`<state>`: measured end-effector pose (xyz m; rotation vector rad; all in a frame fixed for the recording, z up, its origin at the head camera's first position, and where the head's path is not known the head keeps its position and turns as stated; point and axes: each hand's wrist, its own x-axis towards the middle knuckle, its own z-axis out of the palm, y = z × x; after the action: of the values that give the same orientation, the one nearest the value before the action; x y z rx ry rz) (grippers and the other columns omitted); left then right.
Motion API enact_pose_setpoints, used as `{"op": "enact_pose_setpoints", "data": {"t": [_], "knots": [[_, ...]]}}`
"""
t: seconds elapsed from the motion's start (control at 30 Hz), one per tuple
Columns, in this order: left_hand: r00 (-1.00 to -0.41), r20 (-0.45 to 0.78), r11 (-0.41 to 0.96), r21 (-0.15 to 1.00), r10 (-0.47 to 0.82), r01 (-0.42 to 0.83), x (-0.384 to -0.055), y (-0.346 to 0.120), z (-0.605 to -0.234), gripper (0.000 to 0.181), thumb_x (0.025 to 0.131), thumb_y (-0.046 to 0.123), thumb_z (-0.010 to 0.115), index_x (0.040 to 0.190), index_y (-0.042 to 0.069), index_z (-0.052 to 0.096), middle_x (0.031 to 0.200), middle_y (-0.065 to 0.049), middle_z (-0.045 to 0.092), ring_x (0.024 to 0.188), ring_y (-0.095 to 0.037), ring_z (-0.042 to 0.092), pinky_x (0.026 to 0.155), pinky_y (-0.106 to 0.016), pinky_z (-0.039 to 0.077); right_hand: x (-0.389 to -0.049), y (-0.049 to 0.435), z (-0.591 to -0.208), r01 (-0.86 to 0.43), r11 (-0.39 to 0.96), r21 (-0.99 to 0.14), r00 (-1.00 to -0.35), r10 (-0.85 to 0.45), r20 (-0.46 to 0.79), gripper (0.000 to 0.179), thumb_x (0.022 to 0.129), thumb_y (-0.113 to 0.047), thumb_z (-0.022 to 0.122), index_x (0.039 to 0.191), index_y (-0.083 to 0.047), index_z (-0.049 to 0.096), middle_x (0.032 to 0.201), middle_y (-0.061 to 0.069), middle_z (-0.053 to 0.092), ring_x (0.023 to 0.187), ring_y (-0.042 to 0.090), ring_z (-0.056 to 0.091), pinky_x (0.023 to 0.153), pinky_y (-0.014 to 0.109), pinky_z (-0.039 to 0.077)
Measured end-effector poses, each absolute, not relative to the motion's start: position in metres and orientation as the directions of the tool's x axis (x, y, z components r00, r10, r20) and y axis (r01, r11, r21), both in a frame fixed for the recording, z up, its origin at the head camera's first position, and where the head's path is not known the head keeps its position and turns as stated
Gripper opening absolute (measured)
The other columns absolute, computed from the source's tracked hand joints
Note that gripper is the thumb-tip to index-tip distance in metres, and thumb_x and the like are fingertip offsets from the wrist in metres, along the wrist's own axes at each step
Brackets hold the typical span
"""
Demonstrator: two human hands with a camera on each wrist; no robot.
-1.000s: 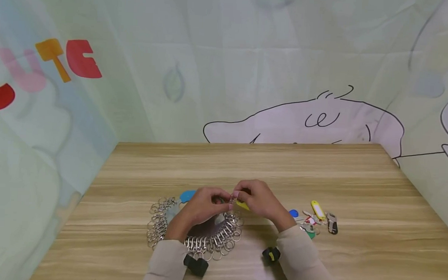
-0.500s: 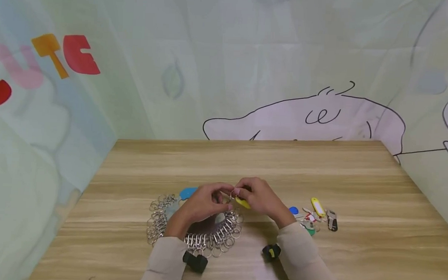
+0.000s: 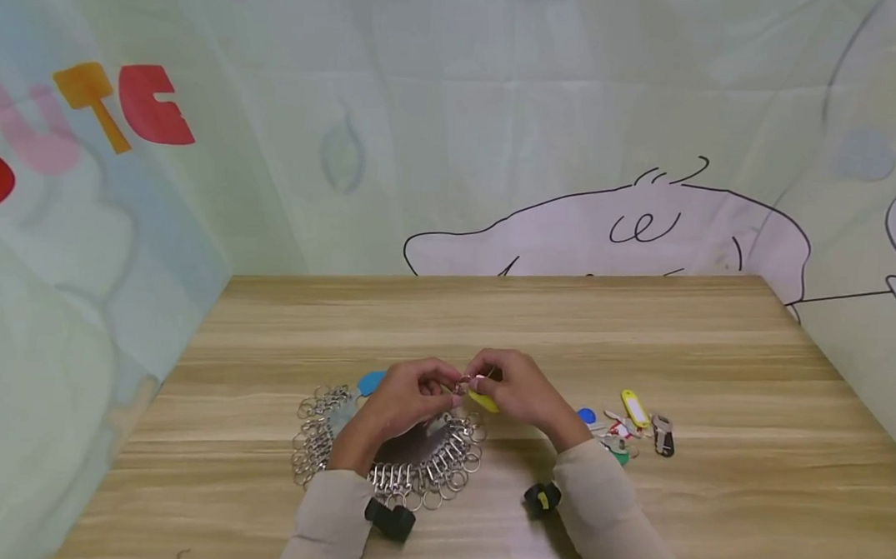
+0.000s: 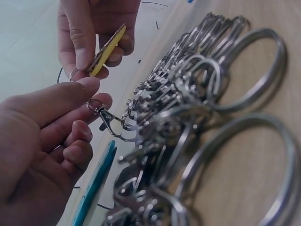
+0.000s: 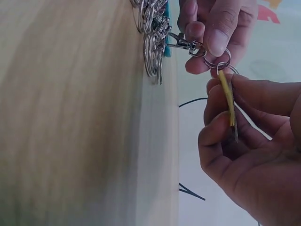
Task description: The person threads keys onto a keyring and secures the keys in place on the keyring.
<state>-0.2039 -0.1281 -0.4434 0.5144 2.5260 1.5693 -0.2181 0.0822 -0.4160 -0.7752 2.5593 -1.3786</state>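
My left hand [image 3: 405, 398] pinches a metal key ring [image 5: 230, 57] between thumb and forefinger. That ring hangs from a swivel snap hook [image 4: 111, 123], one of many hooks around a flat, rounded holder [image 3: 418, 447] with a blue part [image 3: 371, 383]. Touching or nearly touching the left fingertips, my right hand [image 3: 514, 387] pinches a yellow key tag [image 5: 226, 94] with a smaller ring at its end. A thin metal piece [image 5: 236, 133], perhaps a key, lies against the tag. Whether the two rings are linked is hard to tell.
Right of the hands lie another yellow key tag [image 3: 635, 409], a blue-headed piece [image 3: 586, 416], a green one [image 3: 620, 456], several small keys and a metal-and-black item [image 3: 663, 436]. Snap hooks with rings [image 3: 402, 479] fringe the holder. A printed cloth backdrop [image 3: 454, 146] borders the wooden table [image 3: 746, 509].
Both hands stay together over the holder, with small finger shifts at the rings. The yellow tag shows more openly than one second ago. The head view has tilted slightly.
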Motion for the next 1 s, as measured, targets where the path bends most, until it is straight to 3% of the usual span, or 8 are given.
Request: {"op": "enact_pose_setpoints", "data": {"t": [0.23,0.63,0.87,1.0], "knots": [[-0.934,0.061,0.386,0.9,0.351,0.204,-0.2034,-0.1281,-0.4426,0.022,0.087,0.012,0.079,0.109,0.009,0.073,0.085,0.0,0.069,0.072,-0.019,0.063,0.059,-0.031,0.052,-0.2186,0.0833,-0.417,-0.446,0.436,-0.781,-0.834,-0.519,0.187,0.014,0.091,0.005,0.066,0.091,-0.008,0.072,0.086,0.0,0.067,0.076,0.017,0.06,0.07,0.035,0.051],[-0.942,0.043,0.416,0.89,0.332,0.187,-0.2037,-0.128,-0.4434,0.019,0.09,0.018,0.077,0.106,0.009,0.076,0.083,0.001,0.069,0.073,-0.017,0.064,0.061,-0.032,0.053,-0.217,0.0838,-0.4131,-0.441,0.443,-0.781,-0.825,-0.543,0.157,0.014,0.092,0.004,0.066,0.092,-0.009,0.071,0.084,-0.002,0.066,0.075,0.018,0.06,0.069,0.034,0.05],[-0.912,0.067,0.434,0.864,0.405,0.256,-0.2054,-0.1301,-0.4446,0.045,0.083,0.015,0.084,0.125,0.013,0.069,0.091,0.002,0.067,0.075,-0.018,0.06,0.058,-0.032,0.049,-0.2165,0.083,-0.4147,-0.32,0.427,-0.846,-0.855,-0.515,0.064,0.01,0.092,0.003,0.065,0.095,-0.004,0.069,0.088,0.001,0.067,0.082,0.017,0.06,0.075,0.035,0.051],[-0.907,0.072,0.429,0.864,0.416,0.265,-0.2053,-0.1296,-0.4443,0.045,0.083,0.01,0.083,0.125,0.014,0.068,0.095,0.0,0.066,0.077,-0.018,0.059,0.061,-0.031,0.049,-0.2174,0.0839,-0.4167,-0.306,0.408,-0.86,-0.857,-0.512,0.062,0.009,0.092,0.003,0.064,0.095,-0.003,0.069,0.088,0.003,0.067,0.082,0.019,0.061,0.074,0.036,0.051]]}}
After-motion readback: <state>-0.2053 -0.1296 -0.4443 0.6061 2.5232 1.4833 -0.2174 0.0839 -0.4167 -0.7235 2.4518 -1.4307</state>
